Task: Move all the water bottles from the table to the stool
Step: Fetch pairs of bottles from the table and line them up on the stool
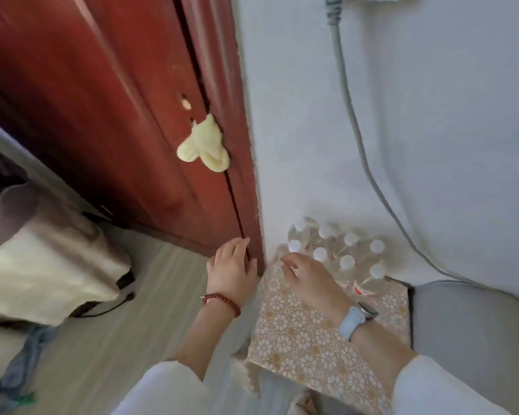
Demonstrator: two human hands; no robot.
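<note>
Where the red-brown door (pixel 108 94) meets the white wall (pixel 432 145), a stool (pixel 312 333) with a gold floral-patterned top serves as the landmark; left of the stool lies a pale cloth-covered bundle (pixel 42 265) on the floor; a yellow cloth (pixel 204 149) hangs on the door above the stool. The water bottles (pixel 346 256) are clear plastic with white caps, eight caps visible in two rows, red-and-white labels partly showing; they stand upright on the far part of the stool, against the wall. The left hand (pixel 232 266), a red bead bracelet (pixel 222 301) at its wrist, hovers just left of the stool near the door edge; its fingers are spread and hold nothing. The right hand (pixel 307 278), a light-blue watch (pixel 355 322) at its wrist, reaches over the stool top; its fingers are loosely extended and grasp nothing; the fingertips lie just beside the nearest bottle, contact not discernible. A grey cable (pixel 346 94) runs down the wall right of the stool.
</note>
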